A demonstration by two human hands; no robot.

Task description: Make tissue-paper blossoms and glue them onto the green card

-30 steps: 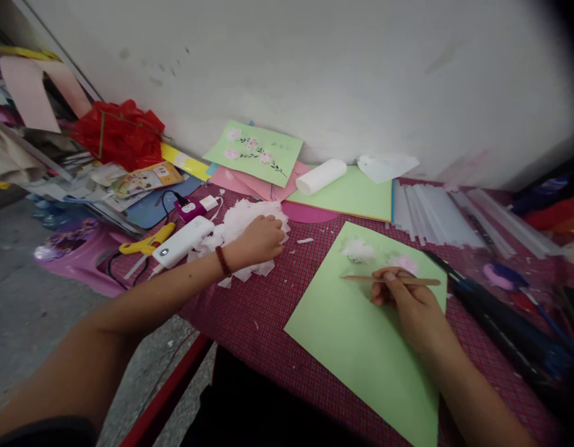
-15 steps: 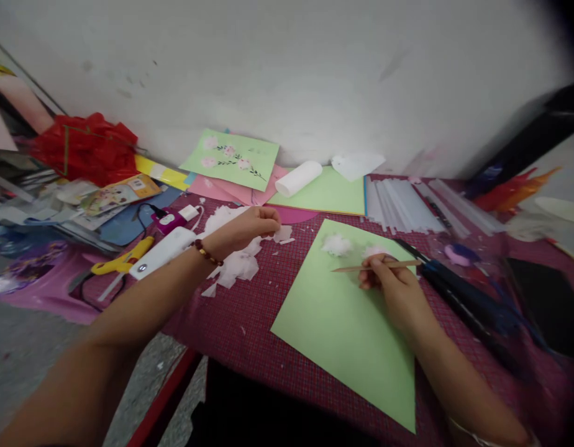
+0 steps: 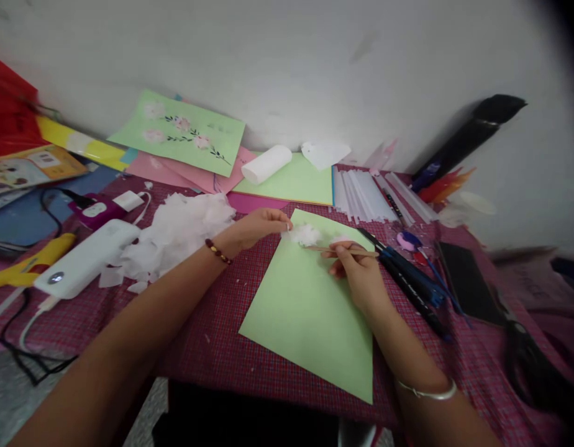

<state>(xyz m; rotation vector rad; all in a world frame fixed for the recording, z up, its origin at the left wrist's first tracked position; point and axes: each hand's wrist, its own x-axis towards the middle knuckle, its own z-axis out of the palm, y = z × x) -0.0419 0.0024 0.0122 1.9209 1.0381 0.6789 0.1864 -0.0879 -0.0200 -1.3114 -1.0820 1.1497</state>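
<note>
A green sheet of paper [image 3: 305, 310] lies at a slant on the table, with a fluffy white tissue-paper tuft [image 3: 307, 234] near its top. A second, pinkish tuft [image 3: 340, 239] is partly hidden behind my right hand. My right hand [image 3: 352, 267] is closed around a thin, pointed wooden stick [image 3: 317, 249], whose tip is by the white tuft. My left hand [image 3: 266, 225] pinches a small piece of white tissue paper [image 3: 287, 228] at the sheet's upper left edge, beside that tuft. Behind my left forearm spreads a heap of torn white tissue paper [image 3: 179, 226].
A finished green flower picture [image 3: 194, 133] leans at the back beside a white paper roll [image 3: 267, 164]. Translucent glue sticks [image 3: 364, 195] and blue-handled pen-like tools [image 3: 412, 276] lie right. A white power bank [image 3: 89, 257] and yellow glue gun [image 3: 30, 264] sit left; black scissors [image 3: 524, 354] lie far right.
My left hand has moved from the tissue heap to the green sheet, carrying a tissue piece. The stick's tip has come closer to the white tuft. The view has shifted.
</note>
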